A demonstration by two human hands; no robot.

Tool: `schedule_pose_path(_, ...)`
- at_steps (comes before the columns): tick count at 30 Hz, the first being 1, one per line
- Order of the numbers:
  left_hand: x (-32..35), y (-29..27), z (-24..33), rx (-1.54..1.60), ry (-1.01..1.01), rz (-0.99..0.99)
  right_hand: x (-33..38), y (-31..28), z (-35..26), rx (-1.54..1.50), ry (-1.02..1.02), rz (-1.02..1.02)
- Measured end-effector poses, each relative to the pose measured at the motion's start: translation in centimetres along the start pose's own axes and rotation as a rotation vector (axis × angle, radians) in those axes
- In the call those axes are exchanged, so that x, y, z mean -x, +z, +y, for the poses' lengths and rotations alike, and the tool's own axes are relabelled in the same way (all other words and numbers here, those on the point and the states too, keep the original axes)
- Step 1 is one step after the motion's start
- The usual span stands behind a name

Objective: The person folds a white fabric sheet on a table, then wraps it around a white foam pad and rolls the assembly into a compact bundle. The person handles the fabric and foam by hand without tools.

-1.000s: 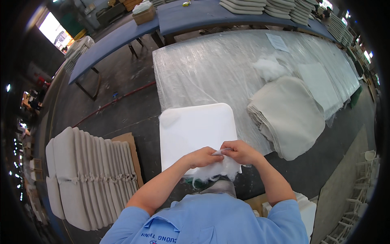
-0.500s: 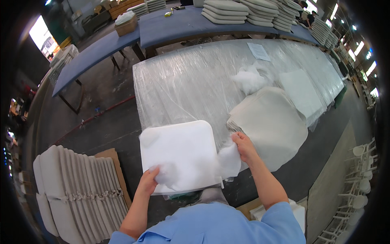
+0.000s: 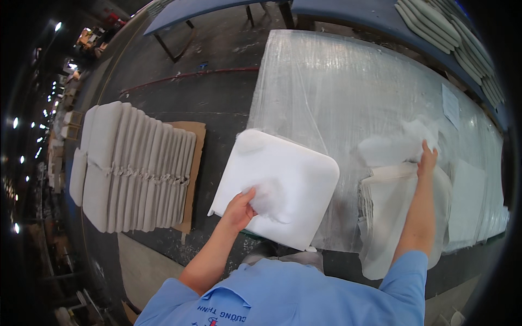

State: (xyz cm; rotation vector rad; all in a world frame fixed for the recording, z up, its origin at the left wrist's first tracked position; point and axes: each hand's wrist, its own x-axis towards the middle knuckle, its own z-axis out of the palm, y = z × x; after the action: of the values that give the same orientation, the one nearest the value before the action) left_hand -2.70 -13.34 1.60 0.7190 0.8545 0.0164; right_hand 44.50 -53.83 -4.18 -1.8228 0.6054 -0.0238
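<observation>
The left hand (image 3: 239, 209) covers part of the near edge of the white foam cushion (image 3: 283, 185), and a tuft of loose fibre blurs where its fingertips end. The cushion's near corner disappears behind the person's blue collar. Beyond the cushion, the right hand (image 3: 427, 160) sinks its fingertips into the white stuffing (image 3: 394, 145), so its grip cannot be made out. The pile of fabric covers (image 3: 402, 217) right of the cushion is crossed by the right forearm. The stacked pads (image 3: 451, 27) far beyond the cushion are cut by the picture's dark rim.
</observation>
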Motion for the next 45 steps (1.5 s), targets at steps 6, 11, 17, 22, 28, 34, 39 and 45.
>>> schedule_pose_path(6, -2.6, 1.5, -0.2, 0.145, -0.043, -0.097, 6.3, -6.3, 6.2, -0.021, -0.279, -0.017)
schedule_pose_path(11, -3.7, 2.1, 0.7, 0.151, -0.048, -0.178, 28.9, 0.2, 12.1, -0.153, 0.01, -1.021)
schedule_pose_path(17, -3.7, 0.4, 2.4, 0.103, -0.073, -0.409, 42.7, 7.1, 5.8, 0.102, -0.025, -1.011)
schedule_pose_path(22, -2.6, -5.4, 7.4, 0.195, -0.109, -0.467, 46.9, 7.8, 6.2, -0.049, 0.105, -0.953)
schedule_pose_path(28, -1.2, -10.3, 11.5, 0.135, -0.128, -0.521, 52.8, 8.5, 10.4, -0.171, 0.277, -0.798)
schedule_pose_path(34, -0.8, -11.5, 11.1, 0.015, -0.178, -0.654, 58.2, 11.3, 6.3, -0.596, 0.415, -0.96)
schedule_pose_path(39, -0.8, -11.3, 9.9, -0.108, -0.218, -0.667, 58.7, 12.6, 6.9, -0.432, 0.206, -0.812)
schedule_pose_path(45, -1.2, -12.3, 10.2, -0.101, -0.227, -0.678, 59.4, 12.9, 8.1, -0.445, 0.177, -0.539)
